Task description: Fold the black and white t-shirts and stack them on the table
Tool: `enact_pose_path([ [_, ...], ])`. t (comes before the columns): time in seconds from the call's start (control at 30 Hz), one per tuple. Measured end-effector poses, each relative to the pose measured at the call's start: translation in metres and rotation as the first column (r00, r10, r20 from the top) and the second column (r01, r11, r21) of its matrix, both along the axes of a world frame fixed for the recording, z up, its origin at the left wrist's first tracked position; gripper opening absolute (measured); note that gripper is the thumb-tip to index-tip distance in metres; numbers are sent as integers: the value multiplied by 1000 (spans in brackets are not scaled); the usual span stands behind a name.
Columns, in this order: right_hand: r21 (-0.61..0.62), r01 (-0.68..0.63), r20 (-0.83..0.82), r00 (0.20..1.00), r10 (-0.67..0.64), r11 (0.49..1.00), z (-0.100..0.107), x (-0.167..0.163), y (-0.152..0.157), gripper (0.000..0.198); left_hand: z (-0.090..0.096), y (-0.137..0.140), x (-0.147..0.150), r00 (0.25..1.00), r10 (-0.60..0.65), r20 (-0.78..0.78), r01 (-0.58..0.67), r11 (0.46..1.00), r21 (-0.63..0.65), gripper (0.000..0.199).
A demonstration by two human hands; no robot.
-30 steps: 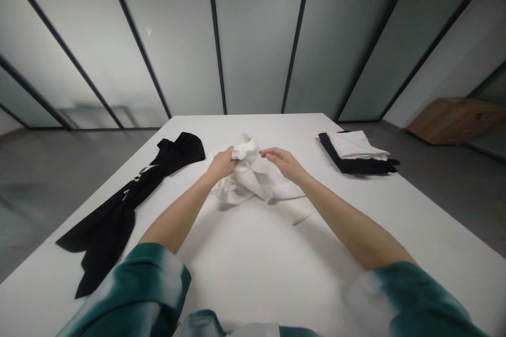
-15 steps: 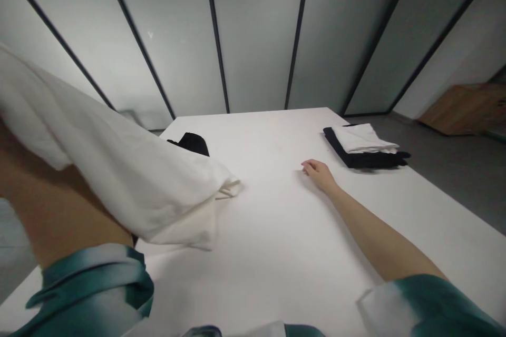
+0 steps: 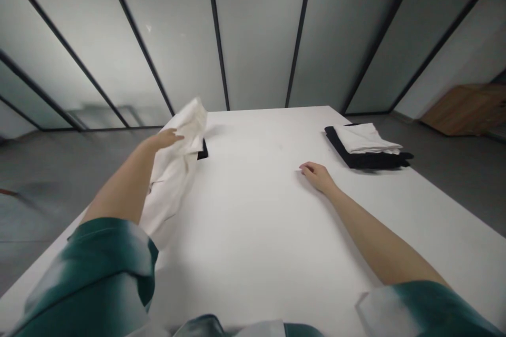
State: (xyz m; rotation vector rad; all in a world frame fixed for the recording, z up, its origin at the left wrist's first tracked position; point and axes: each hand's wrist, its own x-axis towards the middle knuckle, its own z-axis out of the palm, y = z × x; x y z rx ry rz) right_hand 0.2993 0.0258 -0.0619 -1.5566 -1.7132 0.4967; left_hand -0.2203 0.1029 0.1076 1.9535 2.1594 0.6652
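Note:
My left hand [image 3: 167,138] is at the left side of the table, its fingers closed on a white cloth garment [image 3: 174,176]. The garment hangs bunched and creased, its upper end raised beyond the hand and its lower part trailing toward me over the table's left side. Behind it, a black cloth item [image 3: 203,150] shows only as a small corner. My right hand [image 3: 317,176] rests on the white table [image 3: 253,210] with its fingers curled in and nothing seen in them. It lies left of a folded stack, apart from it.
At the right edge of the table, a folded white cloth [image 3: 366,138] lies on folded black cloth [image 3: 371,160]. Frosted glass panels [image 3: 256,37] stand behind the table. A wooden piece [image 3: 466,110] is at the far right, beyond the grey floor.
My left hand has swung the white garment from the near left out to the table's far left. The garment now covers most of the black item there. My right hand has barely moved.

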Motion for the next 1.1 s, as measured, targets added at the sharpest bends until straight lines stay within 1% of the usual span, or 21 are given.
enact_pose_path([
  [0.03,-3,-3,9,1000,3,1000,-1,0,0,31,-24,-6,-3,996,45,-81,-58,986,-153,69],
  [0.07,-6,-6,17,1000,6,1000,-2,0,1,30,-47,-13,-8,985,57,-164,-98,962,-254,73],
  [0.1,-7,-8,24,1000,8,1000,-2,0,1,30,-67,-19,-12,973,47,-228,-118,944,-309,77],
  [0.13,-7,-11,29,1000,11,1000,-3,0,1,30,-84,-26,-16,961,6,-276,-100,939,-328,80],
  [0.17,-6,-14,33,999,14,1000,-3,0,1,29,-97,-32,-20,948,-19,-318,-91,941,-325,83],
  [0.2,-4,-16,36,999,16,1000,-3,-1,1,30,-105,-37,-23,937,-38,-347,-78,947,-313,85],
  [0.27,0,-23,47,999,22,1000,-3,-1,2,31,-111,-45,-25,924,-43,-379,-73,955,-286,90],
  [0.4,6,-33,77,997,32,999,-3,0,2,32,-100,-64,-22,912,36,-410,-165,944,-286,108],
  [0.47,9,-34,82,996,33,999,-3,0,2,31,-94,-77,-24,896,70,-438,-220,928,-301,112],
  [0.53,13,-37,85,996,36,999,-3,-1,2,30,-91,-90,-31,880,95,-465,-258,918,-300,98],
  [0.63,9,-35,91,995,34,999,-3,-1,1,29,-90,-98,-46,881,104,-461,-266,916,-301,64],
  [0.73,-3,-38,107,994,38,999,-1,-1,2,29,-81,-91,-65,921,76,-382,-203,931,-305,44],
  [0.8,-6,-44,118,992,45,999,0,-1,2,27,-66,-82,-79,919,105,-380,-214,943,-256,36],
  [0.83,-8,-46,124,991,47,999,0,-1,2,27,-57,-78,-84,901,142,-409,-253,939,-232,32],
  [0.9,-12,-50,134,990,51,999,1,-1,2,27,-40,-71,-89,842,218,-493,-365,904,-223,24],
  [0.93,-15,-51,140,989,53,999,2,-1,2,27,-33,-69,-86,814,229,-534,-401,887,-231,22],
  [0.97,-17,-51,146,988,53,999,2,-1,2,27,-30,-68,-78,798,210,-565,-398,887,-233,21],
  [1.0,-18,-51,152,987,53,999,3,-1,2,27,-29,-68,-66,796,165,-583,-359,904,-234,22],
  [1.03,-17,-50,157,986,52,999,3,-1,2,27,-32,-68,-48,807,86,-585,-255,943,-214,26],
  [1.07,-14,-50,159,986,52,999,3,-1,2,28,-38,-68,-27,820,-16,-573,-106,978,-179,34],
  [1.1,-11,-51,157,986,52,999,3,-1,2,28,-46,-68,-2,829,-104,-550,14,986,-167,43],
])
